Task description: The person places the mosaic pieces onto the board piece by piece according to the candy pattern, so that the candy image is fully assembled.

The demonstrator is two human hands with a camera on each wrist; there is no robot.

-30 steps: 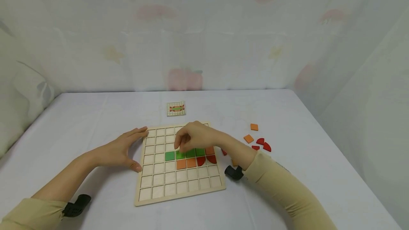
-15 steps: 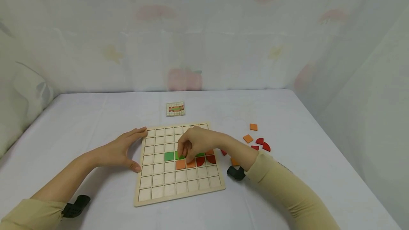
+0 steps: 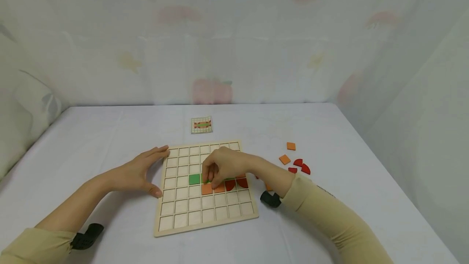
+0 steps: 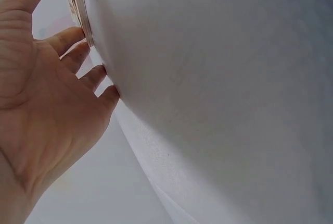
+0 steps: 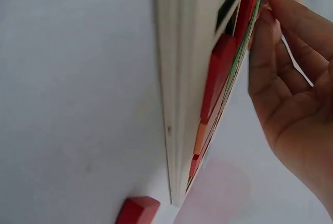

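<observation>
A wooden grid board (image 3: pixel 183 209) lies on the white table. Its middle rows hold a green tile (image 3: pixel 194 179), orange tiles (image 3: pixel 207 190) and red quarter-round pieces (image 3: pixel 242 183). My right hand (image 3: pixel 209 177) is over the green row, thumb and bent fingertips down on a green tile it mostly hides. In the right wrist view the fingers (image 5: pixel 281 78) touch the tile row on the board (image 5: pixel 177 78). My left hand (image 3: pixel 155 170) lies flat with straight fingers against the board's left edge (image 4: pixel 78 5).
Loose orange squares (image 3: pixel 291 146) and red pieces (image 3: pixel 306 169) lie right of the board; one red piece (image 5: pixel 138 211) sits by its edge. A small pattern card (image 3: pixel 201 125) lies behind the board. Patterned cloth walls enclose the table.
My right hand has lowered and come slightly nearer, and now covers most of the green row. The left hand and the board have stayed still.
</observation>
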